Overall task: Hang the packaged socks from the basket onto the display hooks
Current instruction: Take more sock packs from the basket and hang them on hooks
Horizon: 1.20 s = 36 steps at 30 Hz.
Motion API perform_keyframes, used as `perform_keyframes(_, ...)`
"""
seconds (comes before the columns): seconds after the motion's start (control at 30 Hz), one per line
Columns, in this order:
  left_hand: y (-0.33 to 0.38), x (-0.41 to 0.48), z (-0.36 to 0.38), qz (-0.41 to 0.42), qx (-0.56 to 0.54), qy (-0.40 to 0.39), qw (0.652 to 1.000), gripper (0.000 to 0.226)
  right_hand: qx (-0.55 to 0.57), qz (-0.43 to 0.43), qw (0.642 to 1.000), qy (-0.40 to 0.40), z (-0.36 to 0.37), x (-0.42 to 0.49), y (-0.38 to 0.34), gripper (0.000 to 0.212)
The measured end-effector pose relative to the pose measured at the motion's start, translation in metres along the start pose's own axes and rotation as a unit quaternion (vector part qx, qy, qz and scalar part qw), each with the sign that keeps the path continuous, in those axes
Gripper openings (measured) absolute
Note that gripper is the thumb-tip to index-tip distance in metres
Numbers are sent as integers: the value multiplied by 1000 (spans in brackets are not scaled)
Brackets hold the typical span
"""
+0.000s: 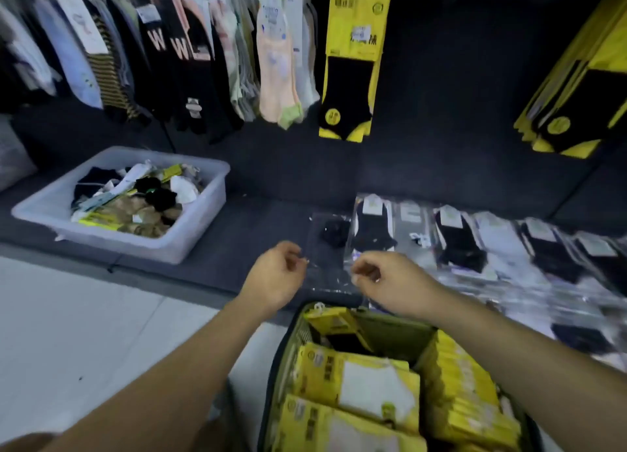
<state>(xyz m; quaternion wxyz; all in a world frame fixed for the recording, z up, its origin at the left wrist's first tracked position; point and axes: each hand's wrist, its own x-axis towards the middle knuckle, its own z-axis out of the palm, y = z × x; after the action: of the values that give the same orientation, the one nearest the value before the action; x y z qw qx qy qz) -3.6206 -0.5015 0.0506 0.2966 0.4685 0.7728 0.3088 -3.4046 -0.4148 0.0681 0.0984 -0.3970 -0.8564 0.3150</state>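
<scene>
A clear plastic sock packet (328, 248) with a dark sock inside lies on the dark shelf between my hands. My left hand (276, 277) pinches its left edge with curled fingers. My right hand (386, 278) pinches its right edge. Below my arms stands the basket (288, 360), full of yellow sock packs (366, 383). One yellow-and-black pack (353, 61) hangs on a display hook above, and several more (576, 88) hang at the far right.
A translucent bin (203, 221) of loose socks sits on the shelf at the left. A row of clear-packed dark socks (475, 238) lies to the right. Assorted socks (169, 44) hang along the upper left. Pale floor tiles (84, 333) lie at the lower left.
</scene>
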Motion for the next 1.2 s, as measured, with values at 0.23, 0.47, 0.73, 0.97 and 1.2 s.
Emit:
perform_keyframes(0.23,-121,-106,82,-158,14,-43,986,55,-43,68,983,-166,116,-77,41,35)
perform_keyframes(0.47,-153,-158,114,-192,-165,-34,967,72,-108,33,978,-173,175,-112,54,42)
perform_keyframes(0.73,-152,-159,115,-184,-207,-34,960,69,-146,7,983,-112,177,-121,49,36)
perform_keyframes(0.97,-150,-159,113,-178,-209,-32,961,40,-29,70,985,-155,173,-118,52,35)
perform_keyframes(1.2,-134,-158,103,-156,-128,27,979,73,73,145,972,-170,136,-100,55,9)
